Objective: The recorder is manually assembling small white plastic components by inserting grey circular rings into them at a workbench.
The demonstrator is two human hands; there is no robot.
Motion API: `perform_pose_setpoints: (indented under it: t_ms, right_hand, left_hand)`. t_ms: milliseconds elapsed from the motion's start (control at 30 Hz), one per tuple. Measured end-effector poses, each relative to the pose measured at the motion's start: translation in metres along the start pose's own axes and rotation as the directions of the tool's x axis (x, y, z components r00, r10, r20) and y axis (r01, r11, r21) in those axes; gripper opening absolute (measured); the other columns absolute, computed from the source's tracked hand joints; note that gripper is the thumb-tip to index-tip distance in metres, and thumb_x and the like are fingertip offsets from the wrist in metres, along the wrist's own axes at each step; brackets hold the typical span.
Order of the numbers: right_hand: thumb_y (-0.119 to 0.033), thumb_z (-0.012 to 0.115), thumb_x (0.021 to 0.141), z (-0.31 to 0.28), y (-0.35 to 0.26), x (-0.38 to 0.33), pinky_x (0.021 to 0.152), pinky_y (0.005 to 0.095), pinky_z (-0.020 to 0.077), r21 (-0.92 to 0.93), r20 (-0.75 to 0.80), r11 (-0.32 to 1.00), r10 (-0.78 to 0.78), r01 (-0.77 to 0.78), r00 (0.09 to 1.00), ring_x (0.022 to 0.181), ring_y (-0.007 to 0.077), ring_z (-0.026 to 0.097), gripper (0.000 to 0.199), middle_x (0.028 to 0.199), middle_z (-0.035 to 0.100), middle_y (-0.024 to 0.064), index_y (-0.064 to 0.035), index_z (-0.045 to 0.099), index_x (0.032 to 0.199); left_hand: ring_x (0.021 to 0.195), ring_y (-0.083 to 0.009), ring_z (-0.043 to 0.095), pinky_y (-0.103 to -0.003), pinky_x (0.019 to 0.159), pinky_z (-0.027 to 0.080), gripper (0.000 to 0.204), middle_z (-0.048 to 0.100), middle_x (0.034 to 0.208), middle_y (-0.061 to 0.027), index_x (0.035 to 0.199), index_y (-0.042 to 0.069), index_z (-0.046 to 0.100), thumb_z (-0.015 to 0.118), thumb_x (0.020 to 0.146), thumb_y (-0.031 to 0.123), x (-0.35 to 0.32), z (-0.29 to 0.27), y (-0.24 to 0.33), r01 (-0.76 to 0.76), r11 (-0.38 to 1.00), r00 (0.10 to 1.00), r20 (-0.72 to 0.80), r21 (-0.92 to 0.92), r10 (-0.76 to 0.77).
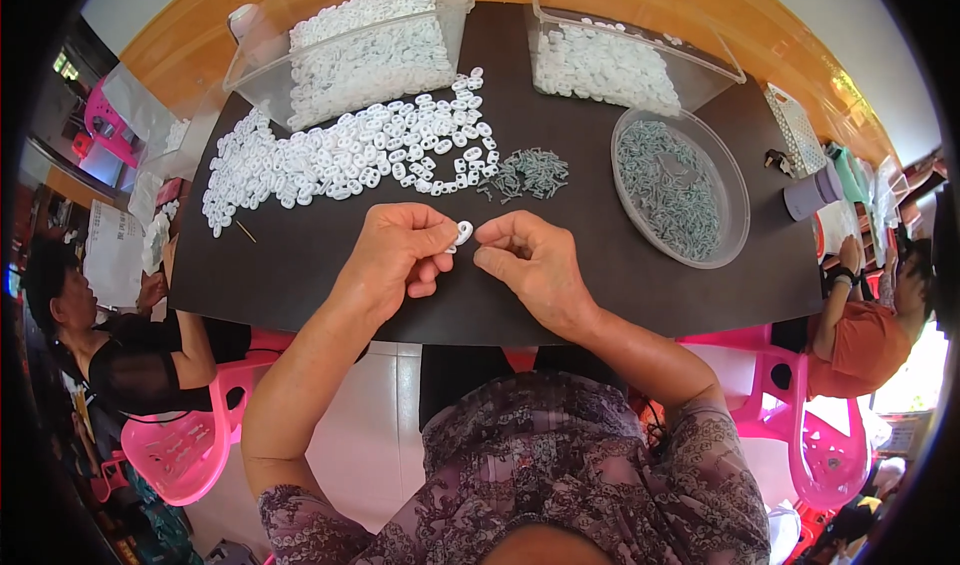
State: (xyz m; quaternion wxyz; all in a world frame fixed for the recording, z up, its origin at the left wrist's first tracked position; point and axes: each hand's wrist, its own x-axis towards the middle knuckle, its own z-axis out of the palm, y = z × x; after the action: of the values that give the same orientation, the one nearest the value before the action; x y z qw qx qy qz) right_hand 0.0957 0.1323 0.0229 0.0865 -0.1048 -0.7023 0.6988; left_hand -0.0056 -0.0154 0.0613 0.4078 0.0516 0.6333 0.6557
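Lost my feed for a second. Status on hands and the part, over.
Left hand pinching a small white ring piece. Right hand closed beside it, contents hidden. Loose white pieces and grey pins just beyond; nothing blocking.

The left hand (400,250) pinches a white plastic ring (463,232) above the table (300,255); the right hand (530,265) touches it. The white ring pile (340,155) lies beyond the ring, the round dish (735,200) to its right.
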Motion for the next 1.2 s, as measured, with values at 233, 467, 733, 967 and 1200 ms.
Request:
perform_pose_setpoints:
  t_ms: [233,467,733,967,1200]
  right_hand:
    - [-0.003,0.064,0.08,-0.003,-0.004,-0.006,0.066,0.0242,0.0468,-0.158,-0.014,0.986,-0.052,0.049,0.999,0.072,0.0092,0.057,0.016,0.08,0.062,0.0063,0.0029,0.059,0.094]
    - [-0.002,0.065,0.078,-0.039,-0.008,-0.016,0.062,0.0293,0.0445,-0.538,0.062,0.772,-0.363,0.338,0.93,0.067,0.019,0.055,0.011,0.073,0.058,0.0078,-0.0007,0.063,0.088]
    - [-0.002,0.065,0.076,-0.1,-0.016,-0.021,0.068,0.0315,0.0463,-0.711,-0.069,0.642,-0.471,0.288,0.88,0.075,0.0233,0.059,0.009,0.078,0.061,0.0104,-0.0001,0.064,0.085]
    - [-0.004,0.064,0.076,-0.124,-0.034,-0.004,0.069,0.0347,0.048,-0.638,-0.235,0.763,-0.317,0.1,0.919,0.077,0.028,0.062,0.011,0.081,0.064,0.0146,-0.0001,0.065,0.086]
    - [-0.002,0.062,0.079,-0.093,-0.037,0.043,0.062,0.0234,0.0436,-0.747,0.1,0.559,-0.439,0.359,0.893,0.069,0.0081,0.055,0.009,0.075,0.061,0.0035,0.002,0.064,0.087]
  left_hand:
    - [0.041,-0.0077,0.043,-0.022,0.035,0.029,0.013,0.055,0.06,-0.0069,0.08,-0.002,0.059,0.063,0.084,0.009,0.002,-0.001,-0.004,0.082,0.99,0.996,0.051,-0.118,-0.076]
    - [0.043,-0.0073,0.044,-0.021,0.037,0.031,0.014,0.055,0.061,-0.0062,0.08,-0.001,0.059,0.063,0.085,0.011,0.001,-0.001,-0.017,-0.008,0.995,1.0,-0.013,-0.1,0.007]
    - [0.044,-0.0076,0.045,-0.02,0.038,0.032,0.014,0.056,0.061,-0.0062,0.081,-0.001,0.058,0.062,0.087,0.011,0.013,0.019,-0.039,-0.137,0.983,0.988,0.054,-0.122,0.145]
    - [0.044,-0.0056,0.046,-0.017,0.038,0.033,0.012,0.058,0.063,-0.0061,0.084,-0.003,0.061,0.062,0.086,0.009,0.026,0.021,-0.049,-0.206,0.962,0.97,0.095,-0.18,0.225]
    - [0.047,-0.0038,0.044,-0.017,0.042,0.033,0.013,0.058,0.065,-0.0031,0.087,0.0,0.064,0.064,0.084,0.013,0.017,0.017,-0.051,-0.242,0.967,0.959,0.134,-0.074,0.25]
